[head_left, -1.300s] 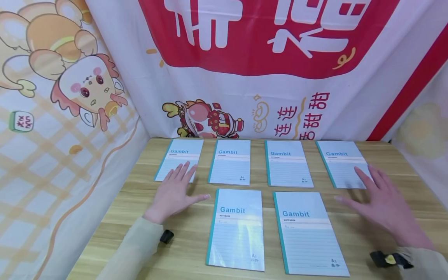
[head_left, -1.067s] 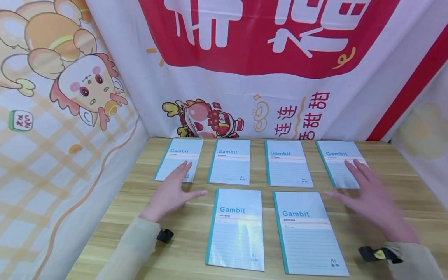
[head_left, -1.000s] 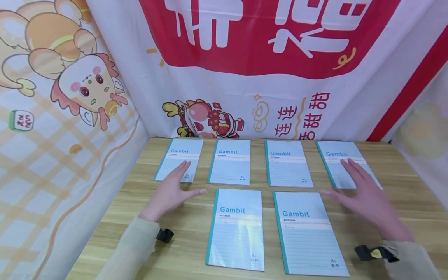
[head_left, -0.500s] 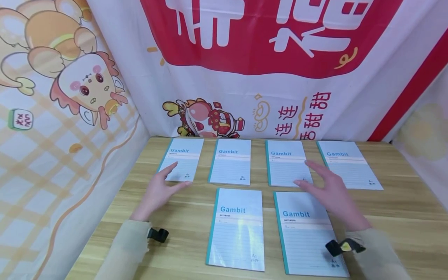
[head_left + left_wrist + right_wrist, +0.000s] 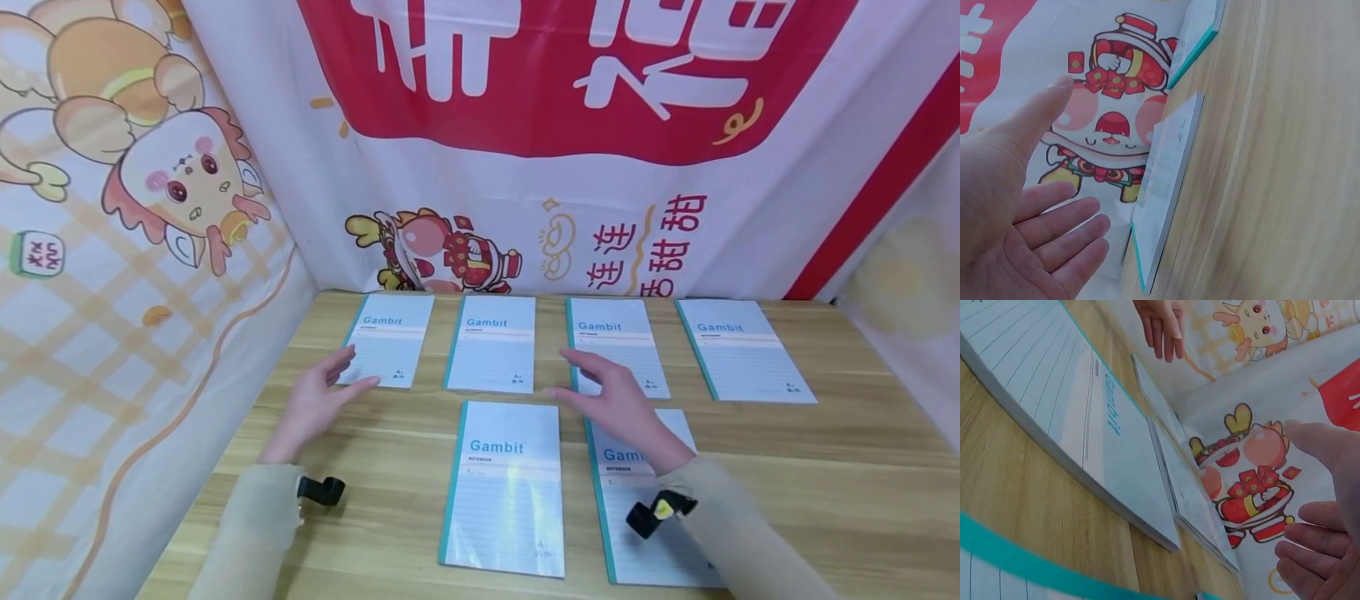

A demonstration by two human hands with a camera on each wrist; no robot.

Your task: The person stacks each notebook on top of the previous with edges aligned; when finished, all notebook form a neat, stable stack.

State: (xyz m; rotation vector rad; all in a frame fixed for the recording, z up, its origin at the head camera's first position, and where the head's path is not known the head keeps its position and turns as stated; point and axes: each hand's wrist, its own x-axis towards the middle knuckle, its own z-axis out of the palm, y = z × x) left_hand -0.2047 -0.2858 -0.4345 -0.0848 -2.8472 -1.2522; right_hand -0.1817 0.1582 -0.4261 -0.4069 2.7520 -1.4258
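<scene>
Light-blue Gambit notebooks with teal spines lie flat in two rows. My left hand [image 5: 311, 404] hovers by the lower left of the far-left notebook [image 5: 390, 333], thumb apart from the relaxed fingers. My right hand [image 5: 618, 408] is over the gap between the back notebook right of the middle [image 5: 611, 321] and the front-right notebook [image 5: 637, 533], covering part of both. Both hands hold nothing; the left palm [image 5: 1041, 244] and the right fingers [image 5: 1316, 544] show bare in their wrist views. The front-left notebook [image 5: 506, 492] lies between the forearms.
In the back row are also a second notebook [image 5: 491, 342] and a far-right notebook [image 5: 746, 350]. The wooden table [image 5: 382, 517] meets a white and red printed cloth [image 5: 555, 179] behind and a checked cartoon cloth [image 5: 150, 350] at the left. Black straps sit on both wrists.
My right hand has swept left from the far-right notebook, uncovering it. The left hand has drawn back left and slightly down, off most of the far-left notebook. The notebooks have stayed put.
</scene>
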